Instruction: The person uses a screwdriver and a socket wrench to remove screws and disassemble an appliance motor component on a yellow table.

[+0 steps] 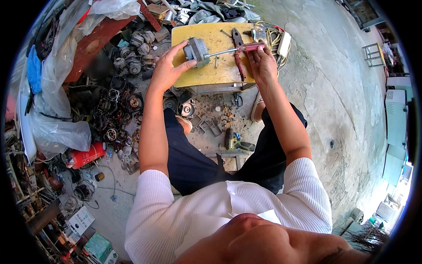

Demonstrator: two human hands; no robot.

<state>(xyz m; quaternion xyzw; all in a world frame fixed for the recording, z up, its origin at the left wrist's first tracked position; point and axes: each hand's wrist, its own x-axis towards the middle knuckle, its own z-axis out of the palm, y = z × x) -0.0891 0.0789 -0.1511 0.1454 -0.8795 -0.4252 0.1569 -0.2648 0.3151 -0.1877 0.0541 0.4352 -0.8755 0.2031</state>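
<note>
On a small yellow table (211,79), my left hand (167,68) steadies a grey metal electric motor (198,52), its thumb and fingers spread around the left end. My right hand (263,66) grips a screwdriver (251,46) by its red handle. The shaft points left and its tip meets the motor's right side; the exact contact spot is too small to make out. Just beyond the shaft lie pliers (240,66) with dark jaws and worn red grips, partly covered by the screwdriver. A small screw or bolt (216,62) rests below the shaft.
A dark-headed tool (257,34) and coiled cable with a white power strip (284,43) sit at the table's right edge. Many motor parts (116,94) are heaped on the floor at left. Between my feet lie a cordless drill (229,138) and metal brackets (210,127).
</note>
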